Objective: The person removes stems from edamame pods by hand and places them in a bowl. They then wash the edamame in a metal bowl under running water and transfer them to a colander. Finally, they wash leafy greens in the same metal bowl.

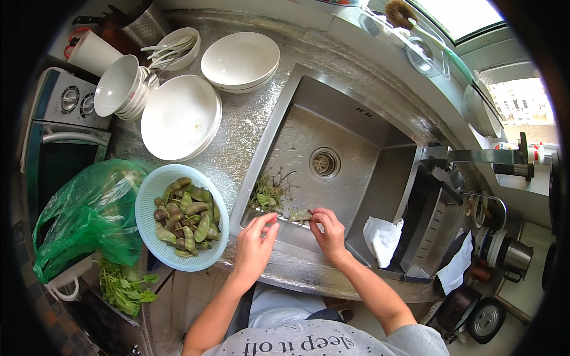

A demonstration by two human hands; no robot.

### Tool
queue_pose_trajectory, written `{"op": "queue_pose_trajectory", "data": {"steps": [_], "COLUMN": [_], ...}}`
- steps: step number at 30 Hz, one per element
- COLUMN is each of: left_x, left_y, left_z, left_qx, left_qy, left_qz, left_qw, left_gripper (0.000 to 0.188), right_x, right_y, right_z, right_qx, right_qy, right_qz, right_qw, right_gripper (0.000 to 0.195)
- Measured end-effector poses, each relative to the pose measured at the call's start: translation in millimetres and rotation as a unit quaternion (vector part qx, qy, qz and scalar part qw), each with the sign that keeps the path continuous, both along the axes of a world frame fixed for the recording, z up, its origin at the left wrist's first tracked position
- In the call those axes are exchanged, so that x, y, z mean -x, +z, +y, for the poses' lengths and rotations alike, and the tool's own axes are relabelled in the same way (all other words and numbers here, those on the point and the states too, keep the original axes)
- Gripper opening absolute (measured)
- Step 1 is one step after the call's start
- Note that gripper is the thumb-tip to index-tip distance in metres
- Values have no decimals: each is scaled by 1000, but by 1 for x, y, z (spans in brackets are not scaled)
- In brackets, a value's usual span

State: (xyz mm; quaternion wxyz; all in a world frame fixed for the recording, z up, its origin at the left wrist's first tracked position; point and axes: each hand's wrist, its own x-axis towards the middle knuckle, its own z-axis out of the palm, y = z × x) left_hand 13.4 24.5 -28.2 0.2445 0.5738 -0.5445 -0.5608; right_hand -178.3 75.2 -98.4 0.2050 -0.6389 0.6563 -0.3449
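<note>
Over the near rim of the stainless steel sink [285, 95], my right hand [328, 232] pinches a greenish bean pod [299, 216] by one end. My left hand [257, 244] is just left of the pod, with thumb and fingertips close together. Whether a thin strand lies between them is too small to tell. A heap of green trimmings [268, 192] lies in the sink's near left corner, beyond my left fingers. To the left, a light blue plastic colander [144, 213] holds many flat green and purplish bean pods [189, 213].
A green plastic bag [89, 218] and leafy greens [124, 289] are left of the colander. Stacked white plates [180, 118], large bowls [240, 60] and small bowls [116, 86] stand behind it. A white cloth [383, 240] hangs over the sink's right rim, near the faucet [485, 155].
</note>
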Motion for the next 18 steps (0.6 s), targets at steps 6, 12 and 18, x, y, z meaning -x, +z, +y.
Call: {"op": "queue_pose_trajectory", "data": {"steps": [6, 12, 18], "left_x": [26, 26, 17], "left_y": [-24, -24, -30], "left_z": [0, -3, -5], "left_qx": [-133, -156, 131], "left_qy": [-31, -21, -85], "left_qz": [98, 81, -199], "left_qw": [986, 984, 967], "left_gripper": [23, 23, 27], "right_x": [-3, -19, -8], "right_y": [26, 31, -53], "right_z": [14, 9, -20], "right_qx": [69, -55, -231], "right_qy": [-44, -157, -21], "right_qz": [-6, -326, -269], "right_qw": [997, 931, 935], "right_gripper": [25, 26, 45]}}
